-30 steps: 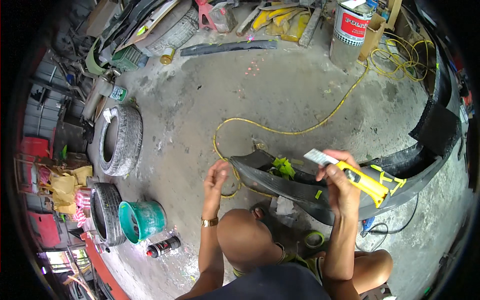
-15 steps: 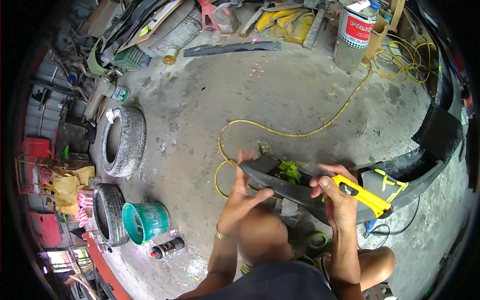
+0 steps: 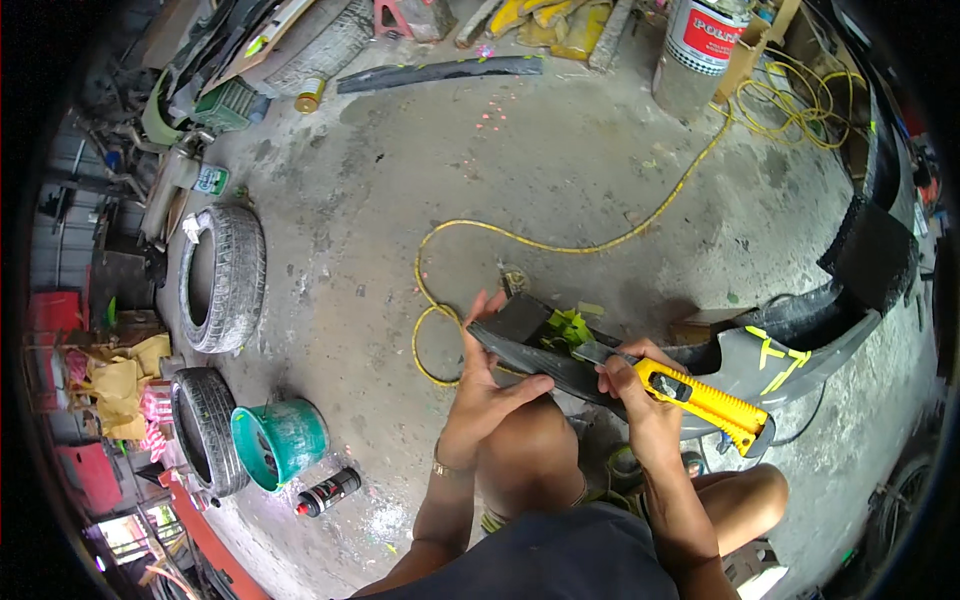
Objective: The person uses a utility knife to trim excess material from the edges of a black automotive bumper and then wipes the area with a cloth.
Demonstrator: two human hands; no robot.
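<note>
A long dark car bumper point(image 3: 700, 425) curves from in front of me toward the right, its near end raised by my knee. Around that end my left hand point(image 3: 478, 400) is closed, with the thumb on the near side and the fingers behind the tip. My right hand point(image 3: 648, 405) grips a yellow snap-blade utility knife point(image 3: 715, 405), blade pointing left. The blade is at the bumper's upper edge, beside crumpled bright-green tape point(image 3: 568, 330); whether it touches the plastic I cannot tell. Yellow-green tape strips point(image 3: 775, 362) mark the bumper farther right.
A yellow hose point(image 3: 520, 236) winds over the concrete floor. At left stand two tires point(image 3: 225, 280), a green bucket point(image 3: 300, 437) and a black spray can point(image 3: 330, 492) lying down. A large metal can point(image 3: 690, 75) stands at the back right; a black strip point(image 3: 440, 72) lies farther back.
My right hand has brought the knife left, so its blade is now by the green tape at the bumper's edge. My left hand keeps its hold. The whole view has shifted slightly.
</note>
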